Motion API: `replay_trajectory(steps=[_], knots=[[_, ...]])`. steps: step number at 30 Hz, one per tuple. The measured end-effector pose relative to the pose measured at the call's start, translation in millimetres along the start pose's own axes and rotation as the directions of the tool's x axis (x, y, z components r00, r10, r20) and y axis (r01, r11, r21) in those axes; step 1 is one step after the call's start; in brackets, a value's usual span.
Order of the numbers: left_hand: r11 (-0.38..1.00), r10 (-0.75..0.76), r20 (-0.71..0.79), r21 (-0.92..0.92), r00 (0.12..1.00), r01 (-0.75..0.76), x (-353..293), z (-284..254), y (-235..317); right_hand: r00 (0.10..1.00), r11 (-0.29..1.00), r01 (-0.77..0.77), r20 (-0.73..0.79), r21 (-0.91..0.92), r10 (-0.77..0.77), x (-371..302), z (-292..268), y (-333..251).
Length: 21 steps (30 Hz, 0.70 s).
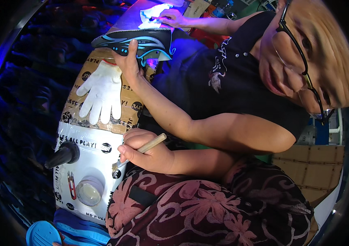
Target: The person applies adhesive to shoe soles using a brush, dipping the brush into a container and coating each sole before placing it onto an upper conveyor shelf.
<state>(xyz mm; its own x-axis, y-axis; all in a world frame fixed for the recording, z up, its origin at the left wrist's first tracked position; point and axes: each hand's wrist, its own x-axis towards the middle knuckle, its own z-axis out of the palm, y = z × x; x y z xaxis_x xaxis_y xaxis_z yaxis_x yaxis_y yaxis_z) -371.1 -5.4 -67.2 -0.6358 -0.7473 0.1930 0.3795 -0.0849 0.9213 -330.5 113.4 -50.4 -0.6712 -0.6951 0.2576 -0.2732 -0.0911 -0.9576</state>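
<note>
My right hand [148,149] grips a wooden-handled brush [152,143], its stained bristles pointing down beside the white-covered bench edge. At the lower left, my left hand [61,238] shows only as fingertips, bent against a light-blue shoe sole [42,233]; the rest is out of frame. Several more blue soles [80,231] lie next to it. Ahead of the brush stands a round, clear cup [89,191] with pale liquid in it. Red-handled thread snips [72,185] lie beside the cup.
A black cone [63,155] lies on the bench, with a white knit glove [102,92] farther off. A co-worker in a black shirt [228,78] sits close, holding a black-and-blue shoe upper [141,44] and a white piece [152,15] under violet light. Dark, blurred shapes fill the left.
</note>
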Motion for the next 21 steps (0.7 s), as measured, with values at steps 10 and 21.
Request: replay_trajectory(steps=[10, 21], knots=[[0.838, -0.092, -0.037, -0.543, 0.995, 0.057, 66.5, 85.1, -115.8, 0.993, 0.998, -0.058, 0.100, -0.002, 0.058, -0.2, 2.4, 7.1], [0.800, -0.114, -0.030, -0.596, 0.993, 0.073, 72.6, 89.0, -125.4, 0.991, 0.998, -0.060, 0.116, -0.005, 0.060, 2.0, 3.0, 3.6]])
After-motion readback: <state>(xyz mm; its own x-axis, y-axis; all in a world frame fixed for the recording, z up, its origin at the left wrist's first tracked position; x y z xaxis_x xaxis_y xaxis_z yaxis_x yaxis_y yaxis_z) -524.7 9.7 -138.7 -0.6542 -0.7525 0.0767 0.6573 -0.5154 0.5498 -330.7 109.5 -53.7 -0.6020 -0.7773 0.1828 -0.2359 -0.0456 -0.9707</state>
